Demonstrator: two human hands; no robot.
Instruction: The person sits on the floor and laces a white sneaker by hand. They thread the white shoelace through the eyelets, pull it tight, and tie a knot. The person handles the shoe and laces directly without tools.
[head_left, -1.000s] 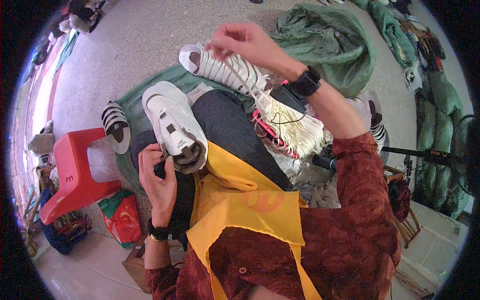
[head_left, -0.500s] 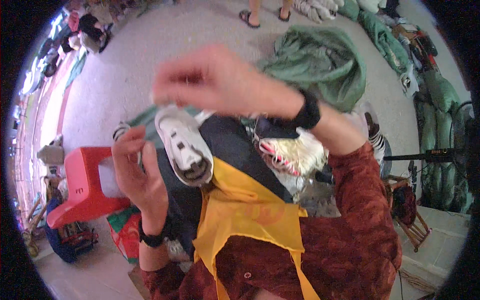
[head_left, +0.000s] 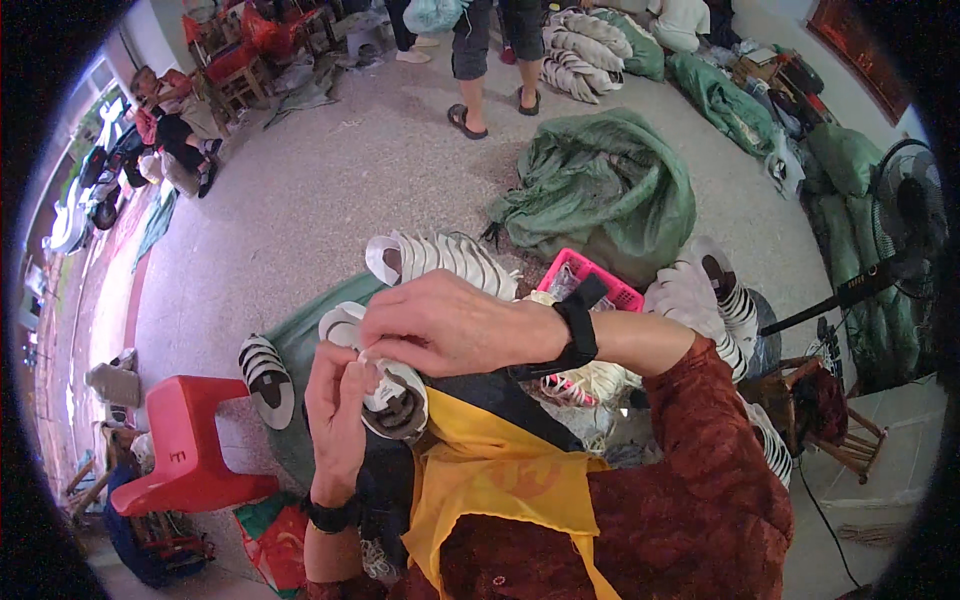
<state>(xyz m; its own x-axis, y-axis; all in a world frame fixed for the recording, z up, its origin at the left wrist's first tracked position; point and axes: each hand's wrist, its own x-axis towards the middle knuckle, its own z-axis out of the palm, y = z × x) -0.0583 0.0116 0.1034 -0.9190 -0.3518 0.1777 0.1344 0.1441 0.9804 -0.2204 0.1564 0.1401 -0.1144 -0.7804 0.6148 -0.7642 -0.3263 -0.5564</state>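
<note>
A white shoe upper [head_left: 402, 402] with a dark opening rests on my lap, by the yellow apron [head_left: 500, 450]. My left hand [head_left: 338, 410] is closed beside it, fingertips pinched together at its edge. Over the upper's far part, my right hand [head_left: 450, 325] is closed too, its fingertips meeting those of my left. Whatever lies in the two pinches is too small and covered to make out. The upper's rounded white end [head_left: 343, 322] shows past my fingers, while its middle is hidden under them.
Nested white uppers [head_left: 450, 262] lie ahead, with another stack [head_left: 266, 380] to the left. Beyond a pink basket [head_left: 600, 278] sits a green sack [head_left: 610, 190]. A red plastic chair [head_left: 190, 440] stands left and a fan [head_left: 905, 200] right. Another person's legs [head_left: 480, 60] are farther off.
My right hand has come down from its raised, blurred position to meet my left. My left fingers have closed from a looser pose. The view has tilted up, showing more floor and people.
</note>
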